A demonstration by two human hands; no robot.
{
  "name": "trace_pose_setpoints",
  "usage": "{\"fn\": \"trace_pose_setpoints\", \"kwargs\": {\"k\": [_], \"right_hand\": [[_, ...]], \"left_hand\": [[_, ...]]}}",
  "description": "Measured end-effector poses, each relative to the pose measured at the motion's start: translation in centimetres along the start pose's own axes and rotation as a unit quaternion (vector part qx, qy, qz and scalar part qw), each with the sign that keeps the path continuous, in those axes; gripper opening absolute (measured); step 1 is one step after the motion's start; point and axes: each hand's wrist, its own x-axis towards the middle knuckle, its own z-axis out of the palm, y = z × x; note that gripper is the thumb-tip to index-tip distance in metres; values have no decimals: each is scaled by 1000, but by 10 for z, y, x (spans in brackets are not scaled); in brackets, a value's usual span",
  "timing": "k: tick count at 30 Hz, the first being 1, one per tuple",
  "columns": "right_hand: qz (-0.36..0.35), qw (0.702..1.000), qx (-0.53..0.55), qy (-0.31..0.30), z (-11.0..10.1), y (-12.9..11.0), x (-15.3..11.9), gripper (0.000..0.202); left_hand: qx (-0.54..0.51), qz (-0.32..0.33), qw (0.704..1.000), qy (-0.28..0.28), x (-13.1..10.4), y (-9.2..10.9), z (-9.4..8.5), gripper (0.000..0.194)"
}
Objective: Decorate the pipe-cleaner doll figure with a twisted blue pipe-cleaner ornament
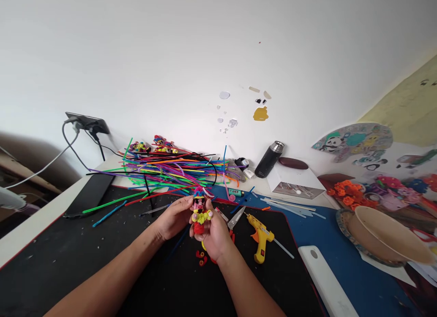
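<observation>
A small pipe-cleaner doll (200,215) with a pink-and-blue top, dark glasses, a yellow fuzzy collar and a red base stands upright between my hands. My right hand (217,237) is closed around its lower body. From the other side, my left hand (174,219) grips it near the head, the fingertips partly hidden behind it. Small red-and-yellow curled pieces (201,258) lie on the black mat below. Just beyond my right hand are scissors (236,218) and a yellow glue gun (262,239) with a clear glue stick in its back.
Colourful pipe cleaners (174,169) are heaped along the wall. A phone (89,196) lies left, a black thermos (269,160) and white box (295,180) stand behind. At right are glue sticks (293,207), a white bar-shaped object (326,280) and a large bowl (389,230).
</observation>
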Motion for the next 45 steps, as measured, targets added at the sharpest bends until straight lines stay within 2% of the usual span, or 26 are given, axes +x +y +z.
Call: {"fn": "trace_pose_setpoints", "kwargs": {"k": [6, 10, 15, 24, 45], "right_hand": [[24, 999, 7, -33, -1, 1, 1, 69], [33, 998, 0, -50, -2, 2, 2, 69], [30, 998, -8, -50, -2, 3, 0, 66], [10, 998, -23, -60, -4, 9, 0, 55], [5, 998, -32, -52, -2, 8, -1, 54]], "left_hand": [[-7, 7, 1000, 14, -1, 6, 1, 31], [-29, 10, 999, 27, 1, 12, -6, 33], [-64, 15, 997, 37, 3, 16, -16, 35], [-85, 4, 996, 9, 2, 15, -21, 33], [-70, 11, 997, 16, 2, 14, -19, 36]]}}
